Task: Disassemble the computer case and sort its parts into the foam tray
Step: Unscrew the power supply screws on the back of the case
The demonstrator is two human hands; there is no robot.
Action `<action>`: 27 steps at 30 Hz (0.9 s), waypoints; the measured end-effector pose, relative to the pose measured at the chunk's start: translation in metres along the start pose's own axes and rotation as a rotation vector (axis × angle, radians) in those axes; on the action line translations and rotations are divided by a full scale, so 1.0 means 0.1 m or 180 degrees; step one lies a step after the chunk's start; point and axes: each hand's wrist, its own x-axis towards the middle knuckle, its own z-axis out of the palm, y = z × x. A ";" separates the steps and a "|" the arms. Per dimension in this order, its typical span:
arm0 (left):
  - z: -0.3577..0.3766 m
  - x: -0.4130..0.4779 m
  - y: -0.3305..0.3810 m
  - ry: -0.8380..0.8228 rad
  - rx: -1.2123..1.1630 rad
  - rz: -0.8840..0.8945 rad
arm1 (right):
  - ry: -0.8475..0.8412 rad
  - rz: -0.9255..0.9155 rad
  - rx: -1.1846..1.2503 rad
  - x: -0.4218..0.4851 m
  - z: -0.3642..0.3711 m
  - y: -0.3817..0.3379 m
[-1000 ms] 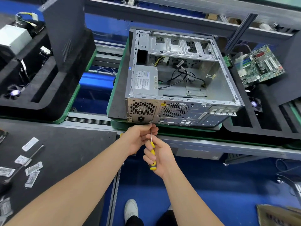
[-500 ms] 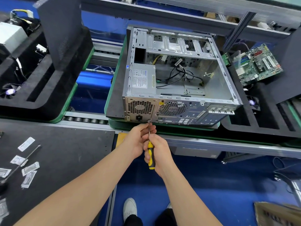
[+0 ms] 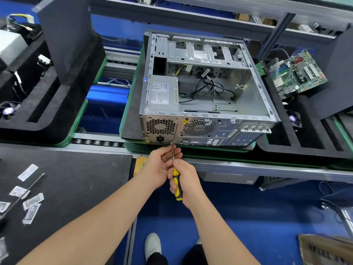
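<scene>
As I look down:
Right hand: curled round the screwdriver handle.
Left hand: fingertips pinch its shaft near the computer case.

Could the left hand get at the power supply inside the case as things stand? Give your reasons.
Probably yes: the computer case lies open side up, leaving the power supply uncovered. The left hand first must release the screwdriver shaft it pinches.
</scene>
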 end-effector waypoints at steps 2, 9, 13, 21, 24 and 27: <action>0.01 0.00 0.01 0.0025 -0.0002 -0.0001 | 0.0016 -0.0010 0.0021 0.00 0.02 0.00; 0.04 -0.03 -0.01 -0.0003 -0.0094 -0.0116 | 0.0018 -0.0065 0.0069 0.00 0.05 0.00; 0.04 -0.03 -0.02 -0.0045 -0.0144 -0.0198 | 0.0034 -0.0090 -0.0010 0.00 0.02 0.01; 0.05 0.01 -0.04 -0.0086 -0.0337 -0.0362 | 0.0114 -0.0093 -0.0130 0.01 -0.02 0.03; 0.05 0.03 -0.06 -0.0192 -0.0376 -0.0372 | 0.0146 -0.0102 -0.0189 0.01 -0.05 0.03; 0.04 0.03 -0.08 -0.0305 -0.0441 -0.0331 | 0.0155 -0.0122 -0.0286 0.03 -0.08 0.03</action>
